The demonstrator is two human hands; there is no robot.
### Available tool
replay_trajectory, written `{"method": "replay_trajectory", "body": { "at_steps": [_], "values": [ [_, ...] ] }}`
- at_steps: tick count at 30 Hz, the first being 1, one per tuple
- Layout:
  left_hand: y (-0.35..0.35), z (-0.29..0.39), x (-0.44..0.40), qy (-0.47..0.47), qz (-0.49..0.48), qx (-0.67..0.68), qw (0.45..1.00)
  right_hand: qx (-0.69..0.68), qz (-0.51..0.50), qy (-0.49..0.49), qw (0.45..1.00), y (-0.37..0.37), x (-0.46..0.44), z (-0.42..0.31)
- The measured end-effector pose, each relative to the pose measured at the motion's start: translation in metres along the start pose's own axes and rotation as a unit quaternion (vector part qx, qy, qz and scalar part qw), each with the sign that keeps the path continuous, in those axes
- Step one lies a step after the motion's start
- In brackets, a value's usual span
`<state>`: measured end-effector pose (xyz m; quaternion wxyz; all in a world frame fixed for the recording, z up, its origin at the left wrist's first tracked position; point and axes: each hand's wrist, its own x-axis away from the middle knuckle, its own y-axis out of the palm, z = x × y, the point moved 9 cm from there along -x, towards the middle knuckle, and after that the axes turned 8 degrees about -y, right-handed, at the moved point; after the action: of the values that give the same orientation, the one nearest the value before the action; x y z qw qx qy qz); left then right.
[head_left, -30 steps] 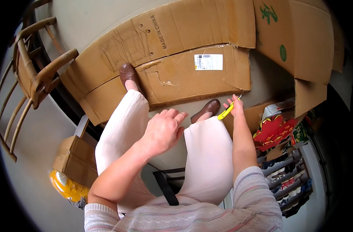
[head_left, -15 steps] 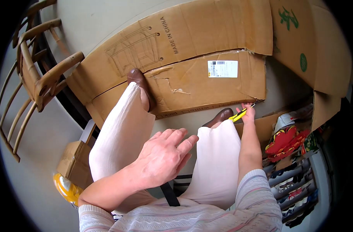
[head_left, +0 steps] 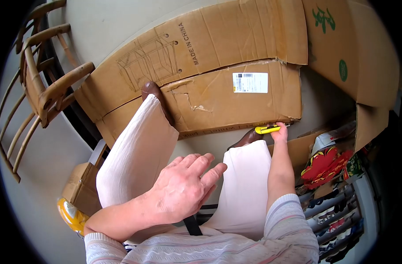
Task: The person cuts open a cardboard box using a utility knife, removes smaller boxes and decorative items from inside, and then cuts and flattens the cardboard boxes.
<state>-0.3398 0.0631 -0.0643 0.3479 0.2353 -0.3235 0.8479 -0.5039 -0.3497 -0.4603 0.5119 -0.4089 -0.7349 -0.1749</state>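
My right hand (head_left: 279, 133) is closed around a yellow utility knife (head_left: 267, 130), just beside the near right corner of a flattened cardboard box (head_left: 218, 99). The box lies on the floor with a white label (head_left: 250, 82) and a torn patch on its surface. Above my lap hangs my left hand (head_left: 185, 182), fingers apart and holding nothing. My brown shoe (head_left: 151, 90) rests on the cardboard; the other shoe (head_left: 246, 140) is by its near edge, close to the knife.
A wooden chair (head_left: 47, 92) stands at the left, above a small carton (head_left: 81, 187) and a yellow bag (head_left: 71, 215). At the right are an open carton (head_left: 337, 53), a red decoration (head_left: 325, 167) and a shoe rack (head_left: 333, 215).
My right hand has turned the knife to lie more level near the box corner. My left hand has come closer in view and stays open. The view has shifted.
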Motion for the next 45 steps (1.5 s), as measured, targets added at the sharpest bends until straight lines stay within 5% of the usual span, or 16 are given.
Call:
{"method": "replay_trajectory", "body": {
  "at_steps": [6, 17, 20, 24, 26, 29, 31, 33, 36, 41, 45],
  "values": [
    [0.006, 0.003, -0.003, -0.016, -0.008, -0.011, 1.000, -0.009, 0.043, 0.000, 0.999, -0.016, 0.037, -0.005],
    [0.037, -0.029, -0.001, -0.075, -0.013, 0.045, 0.996, -0.065, -0.050, -0.067, 0.994, -0.030, 0.203, -0.010],
    [0.027, -0.044, 0.000, -0.113, 0.063, 0.136, 0.982, -0.039, -0.045, -0.088, 0.994, -0.022, 0.284, 0.000],
    [0.034, -0.069, 0.001, -0.154, 0.049, 0.351, 0.922, 0.116, -0.144, -0.114, 0.976, -0.041, 0.348, 0.017],
    [0.043, -0.072, 0.007, -0.159, 0.003, 0.441, 0.883, 0.363, -0.139, -0.107, 0.915, -0.017, 0.410, 0.020],
    [0.047, -0.068, 0.022, -0.154, -0.040, 0.491, 0.856, 0.466, -0.231, -0.130, 0.844, -0.025, 0.442, 0.054],
    [0.045, -0.070, 0.046, -0.150, -0.020, 0.505, 0.850, 0.574, -0.320, -0.131, 0.742, -0.006, 0.462, 0.065],
    [0.030, -0.068, 0.075, -0.174, -0.022, 0.516, 0.838, 0.672, -0.413, -0.246, 0.563, 0.038, 0.493, 0.069],
    [0.003, -0.051, 0.116, -0.168, 0.019, 0.499, 0.850, 0.698, -0.443, -0.342, 0.446, 0.078, 0.539, 0.073],
    [-0.014, -0.045, 0.142, -0.309, 0.154, 0.241, 0.907, 0.766, -0.467, -0.254, 0.360, 0.092, 0.557, 0.095],
    [-0.012, -0.045, 0.143, -0.352, 0.068, 0.228, 0.905, 0.809, -0.459, -0.218, 0.296, 0.098, 0.551, 0.082]
  ]
}}
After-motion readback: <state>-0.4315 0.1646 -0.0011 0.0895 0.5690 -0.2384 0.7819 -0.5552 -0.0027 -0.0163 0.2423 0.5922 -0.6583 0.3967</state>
